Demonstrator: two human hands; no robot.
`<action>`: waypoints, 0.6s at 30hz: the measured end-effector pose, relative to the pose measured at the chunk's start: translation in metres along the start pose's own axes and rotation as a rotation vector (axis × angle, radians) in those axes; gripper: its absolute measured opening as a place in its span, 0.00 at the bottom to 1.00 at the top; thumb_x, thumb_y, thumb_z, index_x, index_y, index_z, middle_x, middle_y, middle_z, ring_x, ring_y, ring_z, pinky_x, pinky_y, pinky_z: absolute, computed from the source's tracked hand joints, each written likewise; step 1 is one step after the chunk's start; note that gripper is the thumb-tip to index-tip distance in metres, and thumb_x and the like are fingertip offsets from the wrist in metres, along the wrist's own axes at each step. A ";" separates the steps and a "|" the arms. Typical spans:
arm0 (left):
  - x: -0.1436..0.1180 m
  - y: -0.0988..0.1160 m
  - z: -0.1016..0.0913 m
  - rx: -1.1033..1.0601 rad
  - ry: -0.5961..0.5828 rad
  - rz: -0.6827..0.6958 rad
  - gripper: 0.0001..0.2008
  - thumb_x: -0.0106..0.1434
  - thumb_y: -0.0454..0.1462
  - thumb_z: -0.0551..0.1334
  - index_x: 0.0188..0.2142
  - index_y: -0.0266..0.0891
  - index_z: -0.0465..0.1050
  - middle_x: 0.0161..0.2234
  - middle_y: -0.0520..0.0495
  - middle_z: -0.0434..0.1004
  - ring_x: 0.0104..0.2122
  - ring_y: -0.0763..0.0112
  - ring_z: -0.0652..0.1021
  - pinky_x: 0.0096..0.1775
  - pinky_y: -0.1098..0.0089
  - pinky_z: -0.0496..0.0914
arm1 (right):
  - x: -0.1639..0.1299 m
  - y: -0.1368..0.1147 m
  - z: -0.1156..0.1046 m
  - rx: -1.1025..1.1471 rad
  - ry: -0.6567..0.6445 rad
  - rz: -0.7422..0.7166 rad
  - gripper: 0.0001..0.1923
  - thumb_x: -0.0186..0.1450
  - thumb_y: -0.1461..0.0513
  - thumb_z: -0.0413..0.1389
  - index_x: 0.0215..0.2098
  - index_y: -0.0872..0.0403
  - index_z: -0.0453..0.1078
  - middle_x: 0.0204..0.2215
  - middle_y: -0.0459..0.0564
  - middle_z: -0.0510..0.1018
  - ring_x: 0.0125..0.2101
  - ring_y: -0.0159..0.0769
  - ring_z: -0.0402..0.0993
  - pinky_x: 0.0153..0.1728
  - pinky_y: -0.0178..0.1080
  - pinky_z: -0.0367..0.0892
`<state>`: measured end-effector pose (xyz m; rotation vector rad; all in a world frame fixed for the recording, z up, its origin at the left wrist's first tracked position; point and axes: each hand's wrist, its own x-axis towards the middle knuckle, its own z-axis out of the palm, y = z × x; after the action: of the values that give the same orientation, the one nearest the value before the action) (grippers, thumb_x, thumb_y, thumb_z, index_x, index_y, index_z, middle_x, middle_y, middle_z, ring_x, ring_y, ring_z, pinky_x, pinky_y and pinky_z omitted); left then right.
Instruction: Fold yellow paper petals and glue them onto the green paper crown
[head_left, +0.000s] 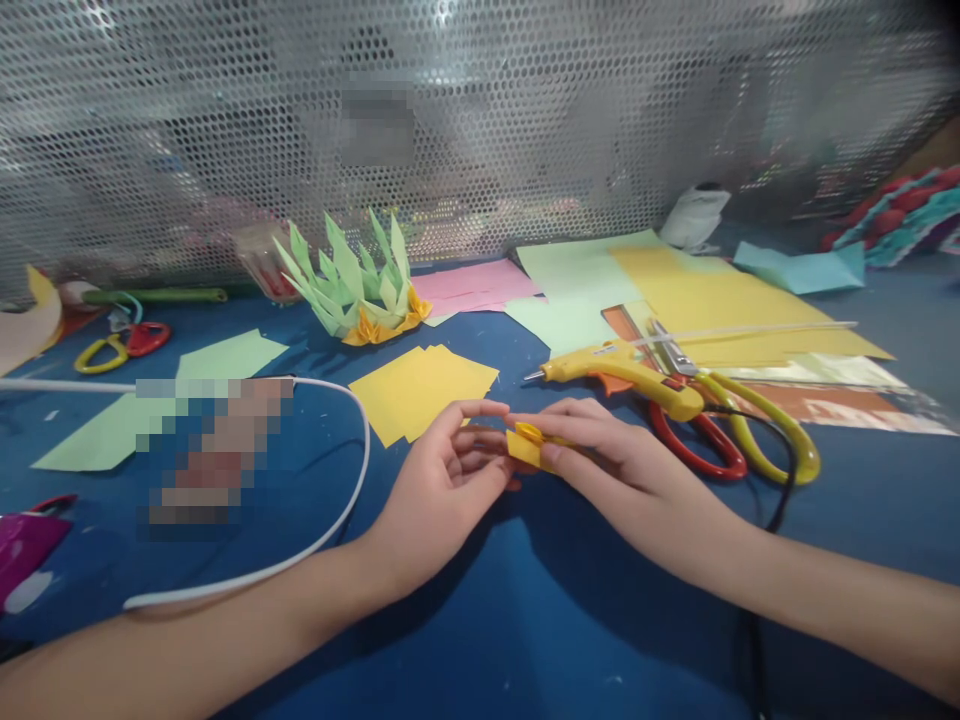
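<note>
Two bare forearms come in from the bottom edge, low over the blue worktop (pixel 525 620), and meet near the middle of it. The left hand (pixel 442 490) lies palm half up with the wrist resting near the surface, its forefinger stretched forward and its thumb tucked below; the right hand (pixel 622 460) comes in palm down from the other side, fingers long and close together. Between them they pinch a small folded piece of yellow paper (pixel 529 445), held just above the worktop, in front of the stack of yellow squares (pixel 424 390). The right forefinger lies over the top of the fold and the left fingertips close on its near end (how much of the piece is hidden under the right fingers I cannot tell, as the view is soft there).

The step looks like pressing or shaping a fold. To do it well, I would keep one hand as the steady clamp and let the other run along the crease, so that the edges stay matched and the small piece does not twist. Light, even pressure should serve better than a hard squeeze on paper this thin.

Just beyond the right hand lie a yellow glue gun (pixel 622 372), its nozzle pointing left, and yellow and red scissors (pixel 720 420) on sheets of coloured paper (pixel 720 300). A green and yellow paper flower (pixel 356 285) stands farther back, before the perforated metal screen (pixel 480 120), and a white cable (pixel 330 500) loops to the left.
</note>
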<state>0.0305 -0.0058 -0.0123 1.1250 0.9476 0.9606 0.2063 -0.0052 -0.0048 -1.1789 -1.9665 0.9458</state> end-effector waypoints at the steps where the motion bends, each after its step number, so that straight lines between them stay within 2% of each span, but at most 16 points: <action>1: 0.000 0.000 0.000 0.011 0.003 -0.001 0.14 0.58 0.28 0.60 0.44 0.38 0.65 0.34 0.51 0.75 0.34 0.76 0.78 0.37 0.76 0.74 | 0.000 0.000 -0.001 0.003 -0.008 0.007 0.14 0.67 0.61 0.47 0.45 0.48 0.73 0.38 0.48 0.73 0.43 0.35 0.68 0.45 0.39 0.64; 6: -0.001 0.002 0.001 0.010 0.018 0.013 0.12 0.58 0.30 0.62 0.42 0.37 0.66 0.35 0.50 0.74 0.34 0.76 0.77 0.37 0.77 0.73 | 0.001 0.001 -0.002 0.065 -0.041 0.023 0.15 0.66 0.61 0.47 0.45 0.49 0.74 0.35 0.47 0.72 0.36 0.34 0.70 0.37 0.37 0.67; 10: -0.002 0.001 0.001 -0.037 0.031 0.026 0.15 0.57 0.35 0.65 0.43 0.38 0.66 0.34 0.51 0.73 0.32 0.76 0.76 0.34 0.76 0.74 | -0.001 0.000 -0.002 0.050 0.020 0.031 0.16 0.65 0.61 0.51 0.50 0.49 0.70 0.37 0.47 0.75 0.39 0.34 0.72 0.40 0.37 0.68; 13: -0.001 -0.001 -0.001 -0.051 0.049 0.032 0.13 0.59 0.39 0.63 0.43 0.38 0.66 0.34 0.51 0.72 0.32 0.75 0.76 0.34 0.74 0.75 | -0.002 -0.001 -0.002 0.003 0.059 0.022 0.18 0.63 0.61 0.52 0.52 0.50 0.67 0.36 0.47 0.76 0.38 0.35 0.73 0.39 0.38 0.70; 18: 0.000 0.000 -0.001 -0.007 0.076 0.018 0.14 0.54 0.32 0.64 0.41 0.37 0.67 0.35 0.51 0.72 0.35 0.73 0.76 0.36 0.73 0.75 | -0.002 0.000 -0.002 -0.092 0.079 -0.060 0.16 0.64 0.61 0.52 0.51 0.49 0.66 0.38 0.46 0.78 0.40 0.35 0.74 0.42 0.38 0.70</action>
<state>0.0292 -0.0053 -0.0126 1.0989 0.9956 1.0268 0.2081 -0.0064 -0.0041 -1.1835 -1.9886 0.7739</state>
